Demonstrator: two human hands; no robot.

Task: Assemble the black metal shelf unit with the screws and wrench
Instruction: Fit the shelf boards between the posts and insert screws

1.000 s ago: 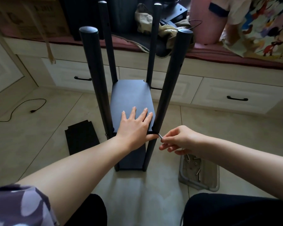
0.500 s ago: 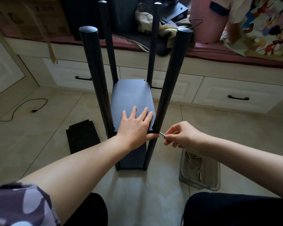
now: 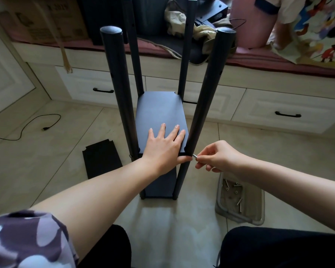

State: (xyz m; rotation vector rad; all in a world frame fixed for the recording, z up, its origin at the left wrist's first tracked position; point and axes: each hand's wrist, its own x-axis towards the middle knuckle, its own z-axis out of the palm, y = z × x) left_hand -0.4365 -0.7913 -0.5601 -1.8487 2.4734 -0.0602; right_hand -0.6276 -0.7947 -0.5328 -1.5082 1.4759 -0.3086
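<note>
A spare black panel [image 3: 102,158] lies flat on the floor tiles [image 3: 37,151] to my left, not yet fitted. The shelf unit [image 3: 161,113] stands upright in front of me on four posts, one shelf low down and a second, the middle shelf [image 3: 160,111], held at its height by my left hand [image 3: 163,146]. That hand lies flat on the panel, fingers straight and spread, thumb hooked under the near edge beside the front right post [image 3: 205,93]. If I ease the pressure, I expect the shelf to drop or tilt, and the hole in the post would no longer line up with the shelf's corner.

My right hand [image 3: 219,157] pinches a screw [image 3: 195,156] between thumb and fingertips, its tip at the post just below the shelf corner. Going in crooked is the risk: it could cross-thread or slip from my fingers and roll off across the tiles. Pushing sideways too hard might also rock the whole frame, since nothing braces it but my palm.

Further right, the clear plastic tray [image 3: 257,219] on the floor holds the loose screws [image 3: 234,192]. I see no wrench.
</note>
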